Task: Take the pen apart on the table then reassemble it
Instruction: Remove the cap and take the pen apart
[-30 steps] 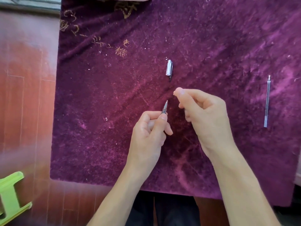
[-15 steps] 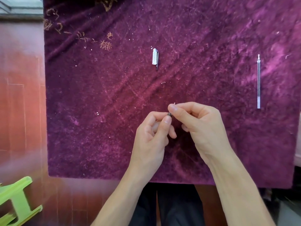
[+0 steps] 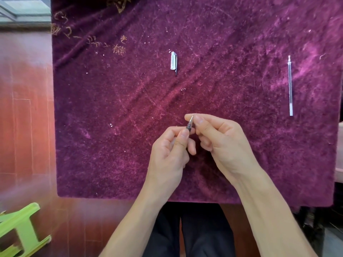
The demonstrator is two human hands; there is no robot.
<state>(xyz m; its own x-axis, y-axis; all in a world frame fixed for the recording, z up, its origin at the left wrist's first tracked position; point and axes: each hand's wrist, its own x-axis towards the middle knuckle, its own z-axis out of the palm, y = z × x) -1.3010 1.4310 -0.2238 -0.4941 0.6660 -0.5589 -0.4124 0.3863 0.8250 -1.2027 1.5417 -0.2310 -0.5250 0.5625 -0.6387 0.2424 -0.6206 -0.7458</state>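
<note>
Both hands meet over the middle of the purple velvet cloth (image 3: 111, 145). My left hand (image 3: 170, 154) grips the pen barrel, most of it hidden in the fist; only its dark front end and pointed metal tip (image 3: 190, 122) stick out upward. My right hand (image 3: 220, 141) pinches that tip between thumb and forefinger. The clear pen cap (image 3: 173, 61) with its dark clip lies on the cloth farther away, above the hands. The thin ink refill (image 3: 290, 86) lies lengthwise at the right side of the cloth, apart from both hands.
The cloth covers a table whose near edge lies just in front of my dark trousers (image 3: 194, 229). Reddish wooden floor (image 3: 26, 127) shows at the left, with a green plastic stool (image 3: 18, 232) at the lower left. Gold embroidered characters (image 3: 92, 41) mark the cloth's far left.
My right hand moved in from apart and closed its thumb and forefinger on the pen's tip, which my left hand keeps holding. Cap and refill stayed in place; the camera view shifted.
</note>
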